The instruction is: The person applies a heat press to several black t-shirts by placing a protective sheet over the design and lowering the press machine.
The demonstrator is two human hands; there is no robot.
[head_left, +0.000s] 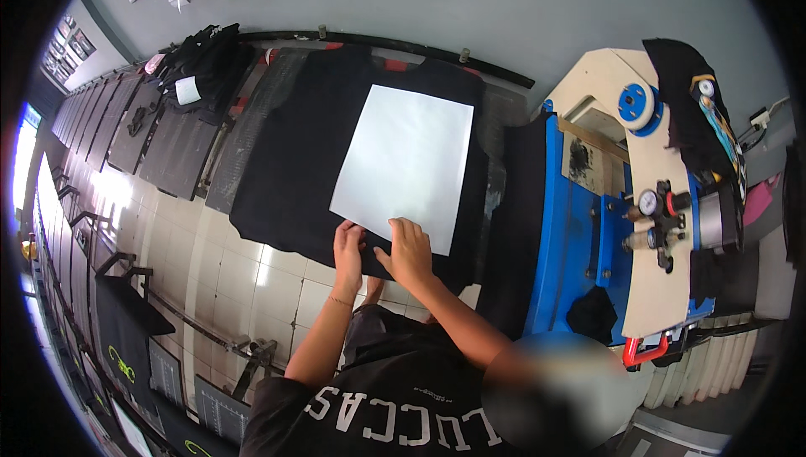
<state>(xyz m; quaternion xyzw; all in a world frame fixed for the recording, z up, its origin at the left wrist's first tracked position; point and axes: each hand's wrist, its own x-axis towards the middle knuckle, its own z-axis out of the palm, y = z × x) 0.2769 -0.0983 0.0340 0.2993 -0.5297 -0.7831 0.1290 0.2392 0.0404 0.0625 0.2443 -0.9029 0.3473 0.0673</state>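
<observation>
A black T-shirt is spread flat over a dark board in front of me. On it lies a large white sheet, slightly tilted. My right hand rests on the sheet's lower edge, fingers stretched out and thumb apart. Just to its left, my left hand is at the shirt's near edge, below the sheet's lower left corner. Its fingers are loosely bent, and I see nothing held in them.
At right stands a blue and cream press machine with a gauge and a red handle. Folded black garments are piled at far left. Rows of dark boards run along the left, over a tiled floor. A grey wall closes the back.
</observation>
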